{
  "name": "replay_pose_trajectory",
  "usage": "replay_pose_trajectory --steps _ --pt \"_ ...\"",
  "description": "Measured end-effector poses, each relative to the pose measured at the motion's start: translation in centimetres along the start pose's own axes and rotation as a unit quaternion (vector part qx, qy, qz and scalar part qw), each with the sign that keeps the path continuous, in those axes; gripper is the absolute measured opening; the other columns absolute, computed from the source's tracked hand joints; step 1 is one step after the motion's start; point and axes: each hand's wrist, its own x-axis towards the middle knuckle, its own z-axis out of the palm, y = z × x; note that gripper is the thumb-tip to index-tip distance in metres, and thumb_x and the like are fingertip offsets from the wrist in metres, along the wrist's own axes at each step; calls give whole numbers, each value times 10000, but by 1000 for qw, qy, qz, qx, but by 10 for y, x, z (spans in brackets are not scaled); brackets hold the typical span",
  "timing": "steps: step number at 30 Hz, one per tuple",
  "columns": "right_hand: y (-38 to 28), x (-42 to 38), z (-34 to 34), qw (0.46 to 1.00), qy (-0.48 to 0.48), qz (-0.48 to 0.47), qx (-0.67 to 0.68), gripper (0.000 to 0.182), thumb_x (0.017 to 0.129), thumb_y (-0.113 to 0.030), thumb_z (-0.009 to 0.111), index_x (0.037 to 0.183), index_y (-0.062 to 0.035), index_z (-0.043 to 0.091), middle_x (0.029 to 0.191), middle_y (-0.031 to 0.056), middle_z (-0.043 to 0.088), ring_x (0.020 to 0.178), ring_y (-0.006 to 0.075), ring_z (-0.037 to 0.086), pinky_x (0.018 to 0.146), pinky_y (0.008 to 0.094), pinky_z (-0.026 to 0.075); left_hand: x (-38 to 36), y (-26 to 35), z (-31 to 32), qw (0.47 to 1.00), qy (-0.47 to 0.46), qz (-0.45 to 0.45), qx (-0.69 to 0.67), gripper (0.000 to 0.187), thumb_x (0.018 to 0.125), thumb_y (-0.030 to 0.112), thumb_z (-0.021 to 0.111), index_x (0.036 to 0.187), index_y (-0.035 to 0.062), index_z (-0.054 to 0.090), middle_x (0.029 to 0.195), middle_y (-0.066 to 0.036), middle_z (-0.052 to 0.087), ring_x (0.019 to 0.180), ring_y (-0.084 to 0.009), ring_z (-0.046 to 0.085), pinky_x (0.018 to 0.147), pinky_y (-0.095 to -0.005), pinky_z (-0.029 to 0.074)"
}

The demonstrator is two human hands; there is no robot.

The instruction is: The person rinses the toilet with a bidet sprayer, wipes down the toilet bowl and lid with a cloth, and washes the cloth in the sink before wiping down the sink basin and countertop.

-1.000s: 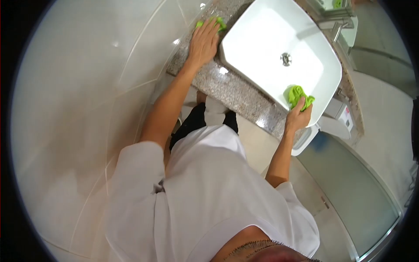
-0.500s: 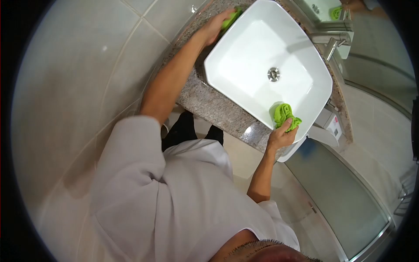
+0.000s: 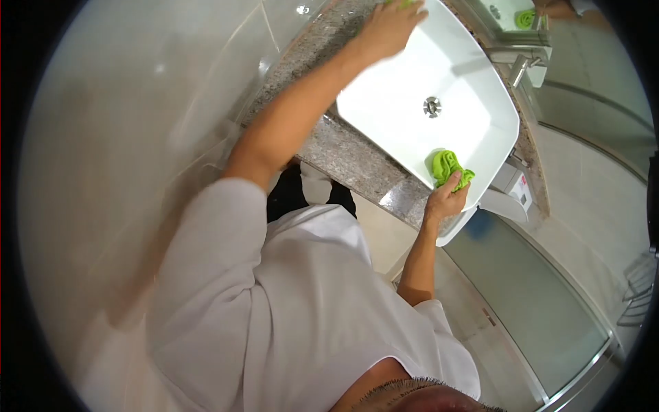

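My left hand (image 3: 390, 31) is at the far left corner of the white sink (image 3: 391, 103), bent over a green cloth (image 3: 401, 3). Only a sliver of that cloth shows at the top edge of the view, and the hand hides the rest. At the sink's near right side, my right hand (image 3: 446, 200) grips a second, bunched green cloth (image 3: 449, 168). This cloth rests against the inner wall, over the rim. A round metal drain (image 3: 432, 107) sits in the basin floor.
The sink stands on a speckled granite counter (image 3: 350, 147). A metal faucet (image 3: 519, 67) rises behind it, before a mirror (image 3: 590, 69). Tiled wall (image 3: 171, 103) borders the left. A frosted glass panel (image 3: 528, 295) is at the right, below a white box (image 3: 519, 189).
My left hand has moved right and up, from the counter beside the sink to over its far left corner. My right hand stays with its cloth at nearly the same place.
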Motion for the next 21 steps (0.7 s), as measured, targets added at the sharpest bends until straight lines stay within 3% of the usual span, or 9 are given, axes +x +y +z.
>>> replay_pose_trajectory --steps 1,4,7,8,9,12,15,20,21 --pt "1 0 -1 999 6 -13 -47 374 1032 -333 574 1025 22 691 865 174 738 753 318 710 682 413 540 23 -20 19 989 32 -30 -140 419 1007 65 465 1415 -15 517 1499 -259 484 1401 -345 462 1182 -411 350" --pt "3 1 -3 997 11 -29 -66 365 1028 -329 576 1015 17 692 860 175 735 748 329 707 672 420 535 53 -68 48 967 -34 -45 -250 455 1010 41 458 1462 -12 479 1517 -256 479 1421 -351 448 1206 -426 325" --pt "9 -1 3 996 20 -26 -82 354 1028 -321 574 1001 11 693 846 170 729 736 333 698 668 425 531 -23 -52 25 930 27 -81 -357 466 1022 105 471 1481 22 474 1509 -241 492 1419 -378 437 1217 -445 303" --pt "12 0 4 995 20 -23 -95 355 1030 -323 572 996 9 694 843 169 728 735 332 697 669 425 531 -11 -13 -39 908 -169 -296 -244 431 1076 188 443 1486 71 504 1537 -148 503 1426 -278 471 1190 -409 346" --pt "12 0 4 995 18 -21 -92 355 1030 -323 572 996 9 694 843 169 728 735 332 697 669 425 531 -90 3 -47 912 -5 -246 -329 451 1093 256 399 1485 53 493 1479 -169 545 1370 -304 513 1133 -380 396" --pt "8 1 2 999 24 -34 -35 371 1034 -330 562 991 14 693 842 171 726 734 332 696 667 428 531 -172 41 -69 804 38 -396 -441 479 1116 287 341 1516 60 477 1518 -152 512 1381 -287 502 1145 -387 386" --pt "0 1 -2 999 -3 -5 -47 434 1046 -365 537 1025 37 699 898 189 740 800 332 708 726 426 533 -162 27 -65 755 -12 -479 -447 512 1113 323 332 1540 67 452 1533 -136 500 1386 -299 497 1154 -409 381" --pt "2 7 0 995 -11 -17 -98 387 1038 -333 551 995 25 691 850 161 731 739 318 701 669 406 532 -47 -24 -25 803 -127 -371 -448 576 1091 433 352 1539 87 458 1563 -138 470 1433 -307 452 1163 -461 374" --pt "0 2 1 998 3 -27 -55 385 1035 -333 551 1003 24 691 858 165 733 746 321 703 669 407 535 -5 -76 30 862 -156 -297 -380 545 1080 396 397 1526 93 475 1578 -130 454 1452 -307 428 1171 -461 368"
